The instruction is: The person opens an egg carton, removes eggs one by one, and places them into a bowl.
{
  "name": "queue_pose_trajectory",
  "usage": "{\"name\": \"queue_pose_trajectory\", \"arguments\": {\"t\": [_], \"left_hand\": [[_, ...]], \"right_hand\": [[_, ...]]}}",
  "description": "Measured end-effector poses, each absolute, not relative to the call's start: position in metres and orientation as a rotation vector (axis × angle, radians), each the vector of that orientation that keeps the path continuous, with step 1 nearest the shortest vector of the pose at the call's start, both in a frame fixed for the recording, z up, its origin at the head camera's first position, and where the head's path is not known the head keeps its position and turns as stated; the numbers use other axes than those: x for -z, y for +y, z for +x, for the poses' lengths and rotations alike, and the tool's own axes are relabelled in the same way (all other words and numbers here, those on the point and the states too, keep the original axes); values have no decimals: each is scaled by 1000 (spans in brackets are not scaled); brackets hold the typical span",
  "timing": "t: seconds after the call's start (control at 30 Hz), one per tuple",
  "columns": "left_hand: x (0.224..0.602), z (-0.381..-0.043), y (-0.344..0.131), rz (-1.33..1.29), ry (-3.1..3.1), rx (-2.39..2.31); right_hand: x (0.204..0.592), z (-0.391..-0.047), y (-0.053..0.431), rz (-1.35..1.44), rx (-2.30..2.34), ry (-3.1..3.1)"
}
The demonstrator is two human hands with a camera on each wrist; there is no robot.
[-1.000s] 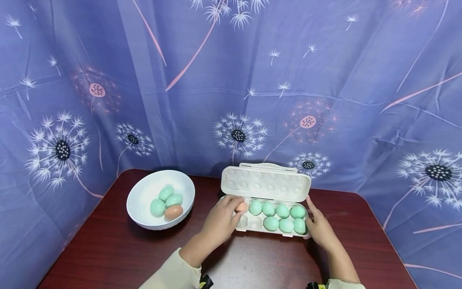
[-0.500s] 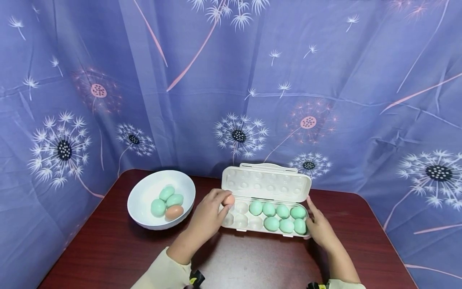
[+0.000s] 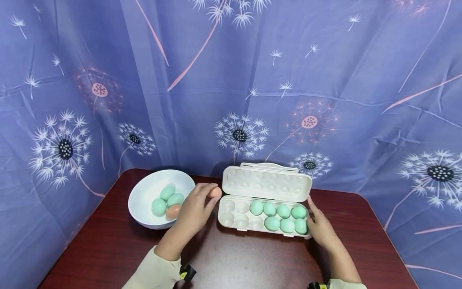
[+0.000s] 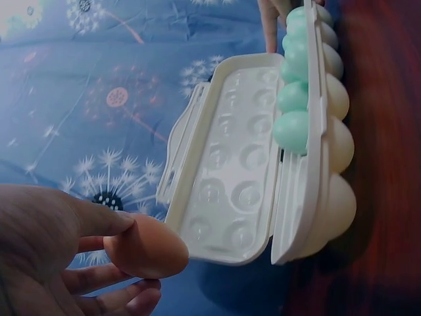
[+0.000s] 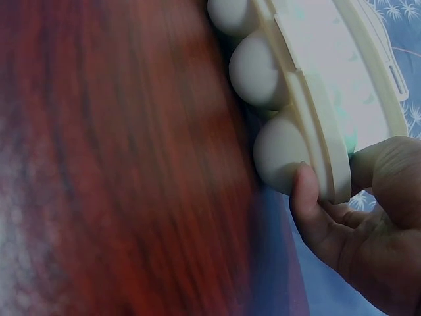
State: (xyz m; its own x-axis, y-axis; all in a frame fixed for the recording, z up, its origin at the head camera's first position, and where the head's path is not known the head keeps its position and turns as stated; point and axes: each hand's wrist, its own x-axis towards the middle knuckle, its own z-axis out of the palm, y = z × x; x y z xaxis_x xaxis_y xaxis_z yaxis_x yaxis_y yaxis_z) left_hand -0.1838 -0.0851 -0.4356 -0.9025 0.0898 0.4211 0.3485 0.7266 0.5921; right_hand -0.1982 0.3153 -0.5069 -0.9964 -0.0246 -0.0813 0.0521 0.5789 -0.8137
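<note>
My left hand (image 3: 194, 206) pinches a brown egg (image 4: 146, 247) between thumb and fingers, in the gap between the bowl and the egg carton. An open off-white plastic egg carton (image 3: 231, 226) lies on the table with its lid (image 3: 267, 183) tipped back. Several pale green eggs (image 3: 272, 223) fill the carton's right side, while the cups at its left end hold nothing. At the carton's right end my right hand (image 3: 322, 228) grips the edge; the right wrist view shows a fingertip (image 5: 304, 187) against an end cup from outside.
A white bowl (image 3: 138, 204) stands left of my left hand, holding several green eggs (image 3: 159, 207) and another brown egg (image 3: 173, 211) partly behind the hand. A blue dandelion-print curtain (image 3: 202, 132) closes off the back and sides of the dark red wooden table (image 3: 245, 261).
The brown egg has come up out of the carton's back-left area and travelled left toward the bowl in my left hand. My right hand stays at the carton's right end.
</note>
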Motion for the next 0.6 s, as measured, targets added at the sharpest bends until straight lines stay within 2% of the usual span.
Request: {"name": "queue_pose_trajectory", "arguments": {"t": [0.6], "left_hand": [[430, -198, -133, -127, -2542, 1065]], "right_hand": [[507, -199, 316, 21, 1391, 2704]]}}
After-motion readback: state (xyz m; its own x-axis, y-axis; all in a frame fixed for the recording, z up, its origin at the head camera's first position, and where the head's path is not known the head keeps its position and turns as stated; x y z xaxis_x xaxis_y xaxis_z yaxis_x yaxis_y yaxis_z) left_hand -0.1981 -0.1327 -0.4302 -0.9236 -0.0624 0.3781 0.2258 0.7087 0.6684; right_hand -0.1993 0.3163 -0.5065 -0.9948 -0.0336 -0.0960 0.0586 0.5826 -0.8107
